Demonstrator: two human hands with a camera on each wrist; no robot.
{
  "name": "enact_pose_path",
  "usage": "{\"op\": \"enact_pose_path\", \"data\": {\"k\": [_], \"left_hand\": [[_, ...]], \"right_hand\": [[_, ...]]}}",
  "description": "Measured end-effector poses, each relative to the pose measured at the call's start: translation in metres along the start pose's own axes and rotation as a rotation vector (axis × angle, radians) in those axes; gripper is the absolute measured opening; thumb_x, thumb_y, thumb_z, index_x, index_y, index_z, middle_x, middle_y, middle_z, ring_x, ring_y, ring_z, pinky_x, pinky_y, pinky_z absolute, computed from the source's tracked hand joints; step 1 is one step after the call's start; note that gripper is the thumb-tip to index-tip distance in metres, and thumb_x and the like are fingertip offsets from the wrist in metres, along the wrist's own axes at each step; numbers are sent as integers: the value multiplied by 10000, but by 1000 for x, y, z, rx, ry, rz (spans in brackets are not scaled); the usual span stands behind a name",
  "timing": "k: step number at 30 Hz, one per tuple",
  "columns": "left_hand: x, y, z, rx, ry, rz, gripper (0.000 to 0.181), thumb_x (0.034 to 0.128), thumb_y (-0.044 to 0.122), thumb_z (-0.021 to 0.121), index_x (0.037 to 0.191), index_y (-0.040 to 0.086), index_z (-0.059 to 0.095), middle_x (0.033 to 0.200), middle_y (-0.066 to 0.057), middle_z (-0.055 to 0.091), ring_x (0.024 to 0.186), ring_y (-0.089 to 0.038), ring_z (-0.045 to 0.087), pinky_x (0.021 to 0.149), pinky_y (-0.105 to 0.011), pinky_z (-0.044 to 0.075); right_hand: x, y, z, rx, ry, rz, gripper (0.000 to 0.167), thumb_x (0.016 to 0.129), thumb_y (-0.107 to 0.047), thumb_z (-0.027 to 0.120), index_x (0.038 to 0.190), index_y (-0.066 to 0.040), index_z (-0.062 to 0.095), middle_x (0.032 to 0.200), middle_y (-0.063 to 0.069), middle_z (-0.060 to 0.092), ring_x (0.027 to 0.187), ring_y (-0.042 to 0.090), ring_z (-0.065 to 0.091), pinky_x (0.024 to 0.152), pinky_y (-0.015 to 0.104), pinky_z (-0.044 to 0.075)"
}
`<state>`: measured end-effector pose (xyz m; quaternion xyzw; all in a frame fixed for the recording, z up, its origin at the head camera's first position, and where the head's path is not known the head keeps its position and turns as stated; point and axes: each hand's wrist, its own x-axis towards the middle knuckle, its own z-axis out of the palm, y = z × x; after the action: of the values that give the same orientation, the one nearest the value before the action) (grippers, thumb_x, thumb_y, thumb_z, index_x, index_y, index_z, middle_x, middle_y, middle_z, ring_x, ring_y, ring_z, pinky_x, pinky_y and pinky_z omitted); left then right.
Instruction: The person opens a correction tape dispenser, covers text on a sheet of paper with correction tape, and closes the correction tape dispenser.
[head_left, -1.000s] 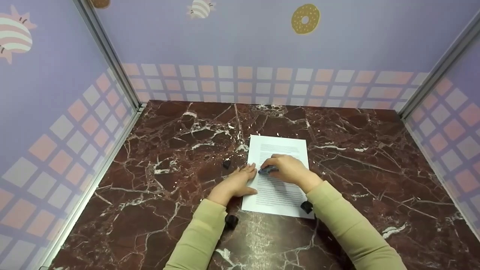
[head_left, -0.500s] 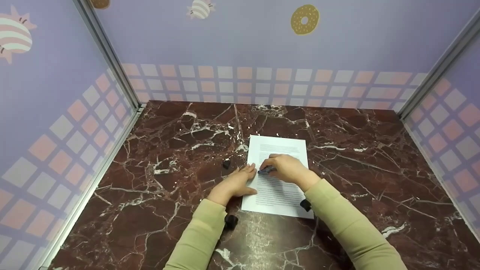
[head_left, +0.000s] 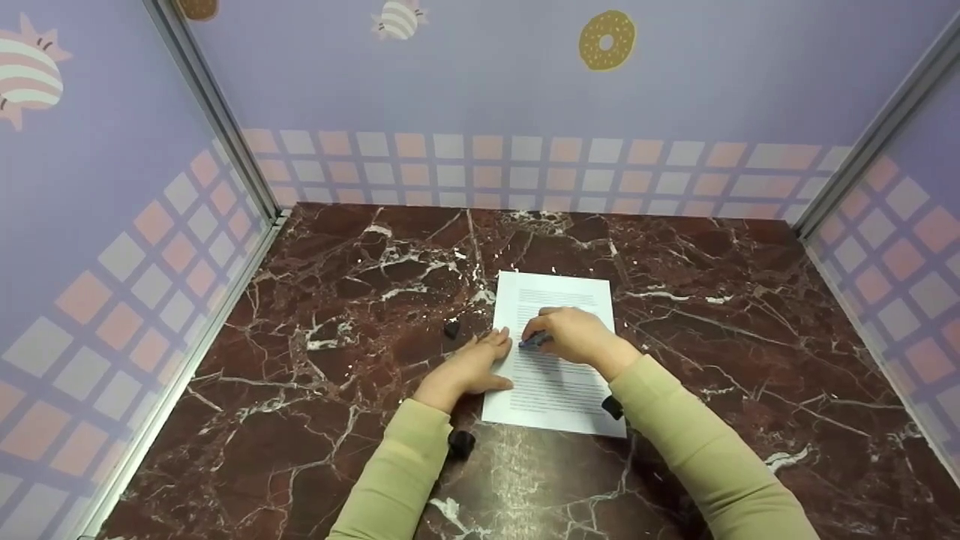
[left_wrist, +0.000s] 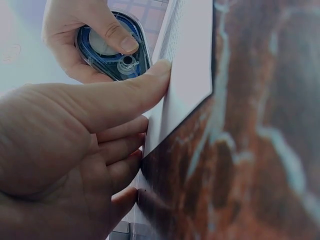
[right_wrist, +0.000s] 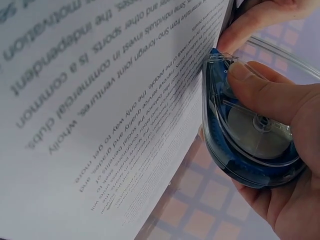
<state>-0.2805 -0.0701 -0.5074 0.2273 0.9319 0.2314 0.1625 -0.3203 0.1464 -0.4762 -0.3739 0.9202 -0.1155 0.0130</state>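
A sheet of printed paper (head_left: 559,409) lies on the dark red marbled table. My right hand (head_left: 577,337) pinches a blue, clear-shelled correction tape (head_left: 534,341) between thumb and fingers. Its tip touches the page at the left ends of the printed lines, as the right wrist view of the correction tape (right_wrist: 255,135) also shows. With fingers extended, my left hand (head_left: 474,367) rests on the paper's left edge, its thumb lower on the margin. The left wrist view has the left hand (left_wrist: 75,130) just in front of the correction tape (left_wrist: 112,45).
A small black object (head_left: 451,328) sits left of the paper. White crumbs are scattered over the table (head_left: 337,420), mostly beyond the left hand. Patterned panels (head_left: 480,82) stand at the back and both sides. Black devices (head_left: 461,444) show at the wrists.
The correction tape's tip has shifted slightly rightward from the left margin along the text, and the right hand has tilted a little. The left hand stays in place on the paper.
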Motion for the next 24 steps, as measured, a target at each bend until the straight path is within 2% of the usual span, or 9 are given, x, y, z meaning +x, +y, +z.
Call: {"op": "enact_pose_path", "data": {"k": [24], "left_hand": [[-2, 1, -2, -15, 5, 14, 810, 910, 274, 768, 1559, -20, 382, 1707, -146, 234, 1602, -317, 211, 1335, -499, 134]], "right_hand": [[-4, 3, -5, -37, -4, -3, 290, 808, -71, 835, 1068, -192, 791, 1016, 20, 741, 958, 288, 742, 852, 466, 621]]}}
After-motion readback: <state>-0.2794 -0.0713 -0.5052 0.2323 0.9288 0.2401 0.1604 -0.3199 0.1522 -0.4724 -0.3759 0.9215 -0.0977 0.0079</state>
